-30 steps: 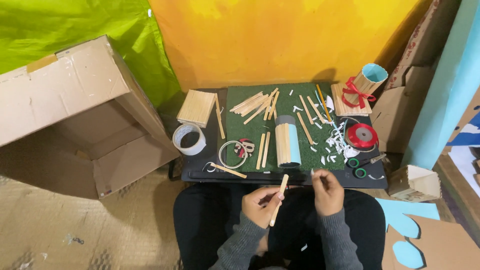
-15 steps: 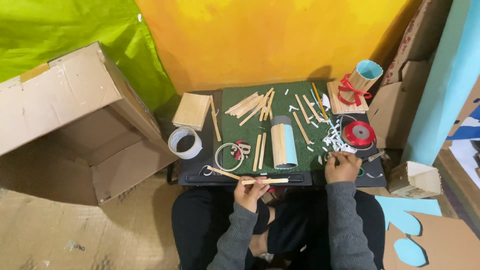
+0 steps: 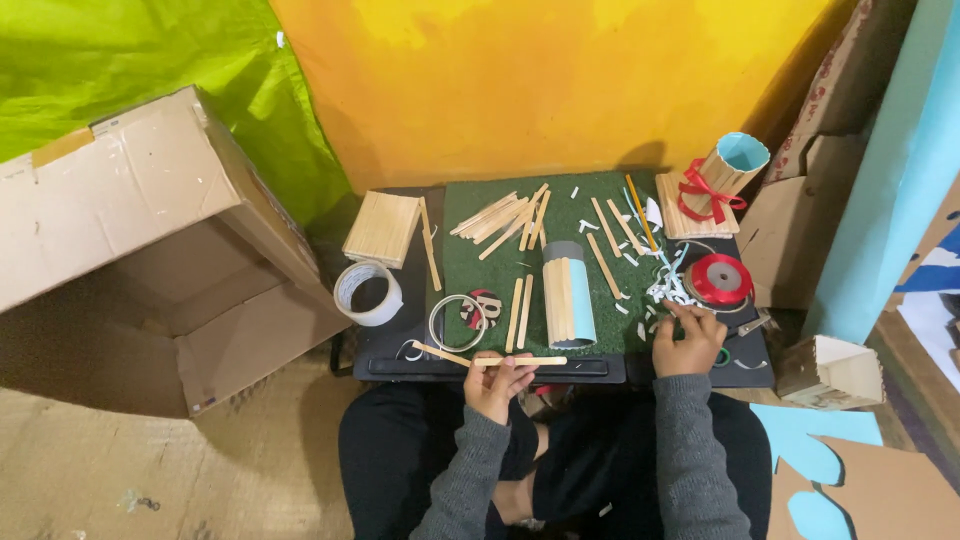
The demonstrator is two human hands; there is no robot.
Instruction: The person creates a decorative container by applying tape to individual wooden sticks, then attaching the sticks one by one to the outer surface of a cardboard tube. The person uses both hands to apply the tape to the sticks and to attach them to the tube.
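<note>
Your left hand (image 3: 497,385) is pinching a thin wooden stick (image 3: 520,361) level over the tray's near edge — light, stiff, snappable (grip it mid-length) — while your right hand (image 3: 688,342) is reaching, fingers curled, into paper scraps (image 3: 668,290) near the red ribbon spool (image 3: 718,280).

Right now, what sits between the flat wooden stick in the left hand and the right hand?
Head view: between the flat wooden stick in the left hand and the right hand lies the stick-clad grey cylinder's lower end, on green mat.
</note>
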